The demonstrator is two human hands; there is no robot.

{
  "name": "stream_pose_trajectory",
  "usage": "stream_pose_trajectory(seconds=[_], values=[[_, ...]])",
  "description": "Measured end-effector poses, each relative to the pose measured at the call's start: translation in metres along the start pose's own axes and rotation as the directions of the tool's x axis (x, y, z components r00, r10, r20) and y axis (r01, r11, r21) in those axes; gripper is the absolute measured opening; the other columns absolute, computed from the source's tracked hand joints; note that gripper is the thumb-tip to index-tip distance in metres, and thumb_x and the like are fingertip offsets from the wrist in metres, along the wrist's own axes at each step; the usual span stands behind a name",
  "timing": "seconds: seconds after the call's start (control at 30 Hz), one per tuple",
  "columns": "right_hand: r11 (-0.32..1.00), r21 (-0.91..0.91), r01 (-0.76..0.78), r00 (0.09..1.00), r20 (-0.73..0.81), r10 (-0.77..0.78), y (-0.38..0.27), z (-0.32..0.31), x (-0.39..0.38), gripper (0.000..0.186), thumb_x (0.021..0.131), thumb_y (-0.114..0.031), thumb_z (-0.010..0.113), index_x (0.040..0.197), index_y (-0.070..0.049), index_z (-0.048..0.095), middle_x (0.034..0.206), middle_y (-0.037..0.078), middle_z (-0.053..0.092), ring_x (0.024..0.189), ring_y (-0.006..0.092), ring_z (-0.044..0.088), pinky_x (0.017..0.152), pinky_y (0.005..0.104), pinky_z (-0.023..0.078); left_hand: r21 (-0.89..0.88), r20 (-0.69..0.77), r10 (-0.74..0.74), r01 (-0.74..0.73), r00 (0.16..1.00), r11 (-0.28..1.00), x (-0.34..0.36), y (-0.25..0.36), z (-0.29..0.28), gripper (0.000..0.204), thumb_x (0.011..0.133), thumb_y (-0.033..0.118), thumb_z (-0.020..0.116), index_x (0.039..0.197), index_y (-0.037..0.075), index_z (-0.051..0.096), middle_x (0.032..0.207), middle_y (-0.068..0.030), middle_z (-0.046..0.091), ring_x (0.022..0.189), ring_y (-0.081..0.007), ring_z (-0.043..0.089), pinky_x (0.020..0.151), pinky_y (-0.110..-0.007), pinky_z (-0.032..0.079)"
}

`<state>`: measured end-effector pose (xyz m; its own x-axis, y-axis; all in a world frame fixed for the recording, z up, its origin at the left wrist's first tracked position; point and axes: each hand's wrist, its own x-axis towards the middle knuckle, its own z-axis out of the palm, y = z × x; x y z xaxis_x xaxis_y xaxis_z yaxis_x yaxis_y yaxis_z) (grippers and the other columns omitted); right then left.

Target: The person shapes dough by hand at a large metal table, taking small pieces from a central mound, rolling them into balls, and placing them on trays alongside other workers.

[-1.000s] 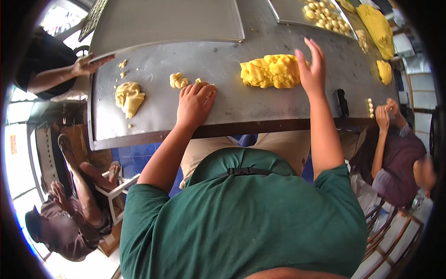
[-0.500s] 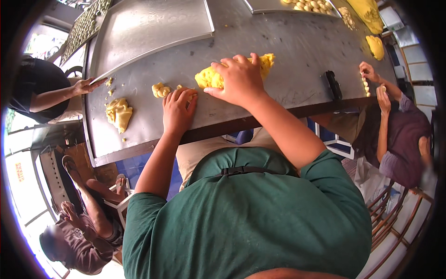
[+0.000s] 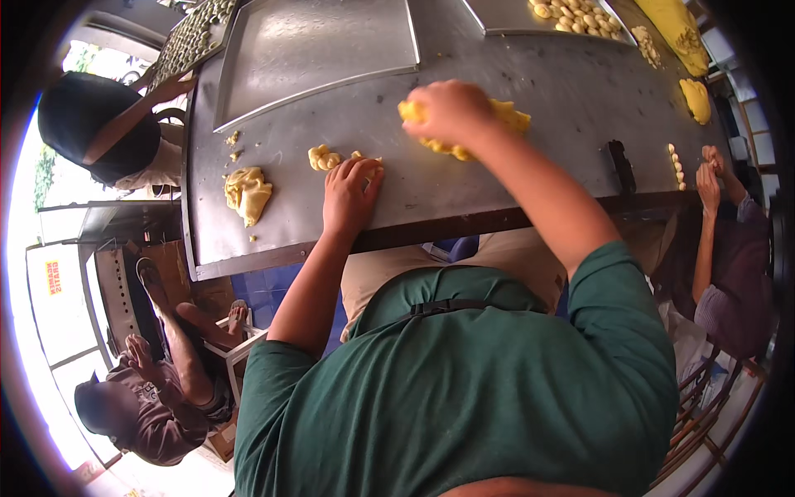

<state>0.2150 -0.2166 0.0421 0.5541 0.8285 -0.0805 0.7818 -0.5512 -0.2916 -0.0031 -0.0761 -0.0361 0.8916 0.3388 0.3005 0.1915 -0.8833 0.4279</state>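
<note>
A big lump of yellow dough (image 3: 507,123) lies on the steel table (image 3: 497,178) in front of me. My right hand (image 3: 447,112) is closed over its left part, gripping it. My left hand (image 3: 349,195) rests flat on the table, fingers spread, fingertips touching a small dough piece (image 3: 323,156). Another flattened dough lump (image 3: 247,192) lies further left near the table's end.
An empty steel tray (image 3: 319,45) sits behind the dough, and a tray of small dough pieces (image 3: 571,16) at the back right. More yellow dough (image 3: 696,98) lies far right, beside a person's hands (image 3: 710,170). Another person stands at the left end; one sits below.
My right hand has come down onto the big dough lump and dragged it leftward, closer to my left hand. The left hand stays flat on the table.
</note>
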Motion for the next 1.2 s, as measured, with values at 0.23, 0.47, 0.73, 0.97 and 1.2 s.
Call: stream_pose_trajectory(seconds=[0.23, 0.47, 0.73, 0.97, 1.2], values=[[0.586, 0.78, 0.219, 0.825, -0.469, 0.315, 0.143, -0.012, -0.099, 0.049, 0.101, -0.027, 0.063, 0.139, -0.001, 0.05, 0.126, 0.01, 0.061, 0.12, 0.0188, 0.057, 0.107, 0.0333, 0.044, -0.153, -0.046, -0.076, 0.068, 0.996, 0.986, -0.006, -0.001, -0.005, 0.024, 0.094, 0.023, 0.074, 0.114, 0.01, 0.07, 0.119, -0.0112, 0.07, 0.112, -0.0344, 0.066, 0.096, -0.044, 0.053], [0.85, 0.527, -0.007, 0.704, -0.601, 0.378, 0.086, 0.042, -0.179, 0.054, 0.096, -0.023, 0.071, 0.142, 0.0, 0.057, 0.148, 0.021, 0.056, 0.134, 0.0361, 0.057, 0.114, 0.0458, 0.042, -0.237, -0.079, -0.025, 0.006, 0.997, 0.972, 0.013, 0.008, 0.002, 0.018, 0.093, 0.016, 0.074, 0.109, 0.008, 0.071, 0.113, -0.0114, 0.072, 0.107, -0.0342, 0.068, 0.091, -0.043, 0.055], [0.997, -0.08, -0.015, 0.544, -0.837, -0.059, 0.07, 0.072, -0.078, 0.06, 0.085, -0.043, 0.077, 0.136, -0.015, 0.061, 0.138, 0.016, 0.059, 0.125, 0.0404, 0.053, 0.103, 0.057, 0.042, -0.111, -0.064, 0.049, -0.056, 0.997, 0.992, 0.037, 0.018, 0.014, 0.022, 0.093, 0.02, 0.075, 0.111, 0.008, 0.072, 0.114, -0.0083, 0.072, 0.106, -0.0315, 0.069, 0.089, -0.042, 0.056], [0.974, -0.084, -0.212, 0.563, -0.825, 0.051, 0.069, 0.06, -0.016, 0.069, 0.085, -0.054, 0.076, 0.14, -0.016, 0.058, 0.141, 0.014, 0.057, 0.13, 0.0412, 0.051, 0.106, 0.0656, 0.036, -0.134, -0.007, -0.149, 0.147, 0.989, 0.98, 0.028, 0.016, 0.0, 0.026, 0.091, 0.023, 0.077, 0.112, 0.01, 0.073, 0.115, -0.0089, 0.072, 0.103, -0.031, 0.07, 0.087, -0.042, 0.056], [0.977, 0.198, 0.084, 0.73, -0.679, 0.075, 0.088, 0.081, -0.117, 0.067, 0.096, -0.024, 0.072, 0.155, -0.007, 0.044, 0.156, 0.023, 0.044, 0.143, 0.0447, 0.043, 0.117, 0.0528, 0.036, -0.067, -0.065, -0.147, 0.142, 0.987, 0.988, 0.006, 0.013, -0.007, 0.03, 0.094, 0.02, 0.071, 0.123, 0.013, 0.069, 0.119, -0.0132, 0.069, 0.111, -0.0375, 0.065, 0.094, -0.046, 0.053]])
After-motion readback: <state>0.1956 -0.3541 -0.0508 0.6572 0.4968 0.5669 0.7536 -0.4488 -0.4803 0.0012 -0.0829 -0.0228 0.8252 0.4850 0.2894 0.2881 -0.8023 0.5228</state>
